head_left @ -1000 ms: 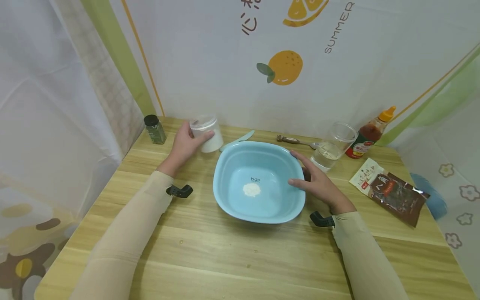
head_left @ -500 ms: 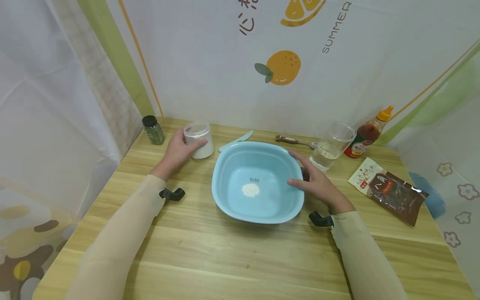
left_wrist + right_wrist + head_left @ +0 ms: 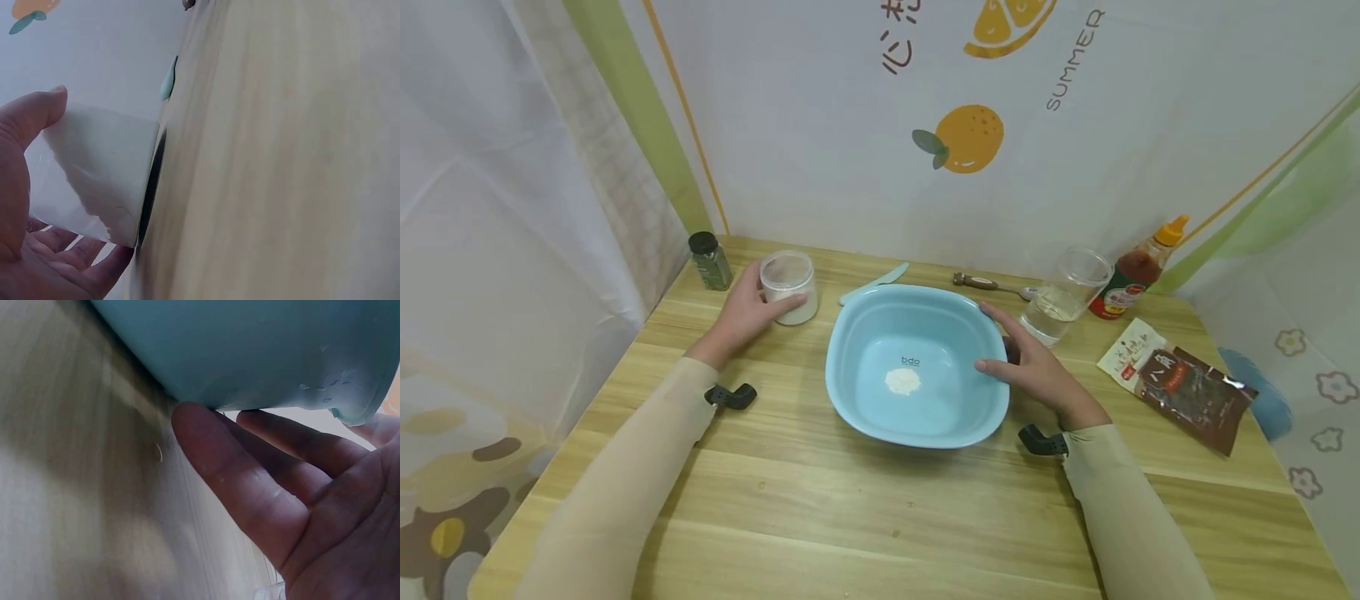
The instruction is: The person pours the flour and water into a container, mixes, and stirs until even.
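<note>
Left hand (image 3: 743, 312), half-closed, grips a jar (image 3: 792, 282); right hand (image 3: 1037, 368), thumb and fingers spread, grips a bowl (image 3: 917, 417), thumb over its rim.

Wood table (image 3: 820, 517) stands by white cloth (image 3: 820, 125) w/ orange print (image 3: 972, 140) & "SUMMER" lettering (image 3: 1075, 60); flower-print drapes (image 3: 1300, 375) hang L & R.

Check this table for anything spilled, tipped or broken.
A few small spots on the table in front of the blue basin look odd: possibly stray drops, though too small to tell. Nothing appears tipped or broken.
</note>
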`<act>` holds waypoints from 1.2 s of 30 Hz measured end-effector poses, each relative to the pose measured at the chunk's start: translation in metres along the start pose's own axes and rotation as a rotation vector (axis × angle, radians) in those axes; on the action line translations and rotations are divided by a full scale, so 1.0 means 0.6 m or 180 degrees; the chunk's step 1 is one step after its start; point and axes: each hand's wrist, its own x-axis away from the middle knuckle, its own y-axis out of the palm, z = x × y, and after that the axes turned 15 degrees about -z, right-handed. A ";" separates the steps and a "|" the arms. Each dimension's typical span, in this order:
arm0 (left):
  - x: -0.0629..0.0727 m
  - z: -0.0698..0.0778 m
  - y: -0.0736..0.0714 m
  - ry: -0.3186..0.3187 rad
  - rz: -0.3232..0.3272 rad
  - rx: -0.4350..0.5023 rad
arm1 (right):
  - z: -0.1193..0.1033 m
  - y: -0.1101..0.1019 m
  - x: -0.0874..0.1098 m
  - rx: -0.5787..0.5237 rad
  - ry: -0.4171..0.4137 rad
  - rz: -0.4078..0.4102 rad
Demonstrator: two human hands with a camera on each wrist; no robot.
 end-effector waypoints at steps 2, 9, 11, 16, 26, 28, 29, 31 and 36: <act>0.003 -0.001 -0.001 0.0012 -0.0005 -0.0007 | -0.001 0.000 0.001 -0.0001 0.0023 0.0007; 0.005 -0.008 -0.002 0.0149 -0.0020 0.0015 | -0.002 0.000 0.002 0.0016 0.0032 0.0022; 0.006 -0.006 -0.002 0.0150 -0.0030 0.0039 | -0.001 0.000 0.002 0.0016 0.0011 0.0022; 0.014 0.008 -0.009 -0.0022 -0.0035 -0.0063 | 0.002 0.001 0.000 -0.0007 -0.0039 0.0004; 0.033 0.087 -0.023 0.0810 0.0413 0.0052 | 0.001 -0.002 -0.002 0.0000 -0.0028 -0.0001; 0.035 0.101 -0.019 0.1106 0.0515 0.0068 | 0.001 -0.002 -0.002 0.0007 -0.0023 0.0000; 0.036 0.108 -0.015 0.1233 0.0543 0.0081 | 0.001 -0.002 -0.002 0.0014 -0.0018 0.0002; 0.038 0.120 -0.007 0.1448 0.0549 0.0122 | 0.001 -0.003 -0.001 0.0020 -0.0020 0.0006; 0.047 0.144 0.019 0.1555 0.0271 0.0300 | 0.002 -0.001 -0.001 -0.0023 -0.0066 -0.0025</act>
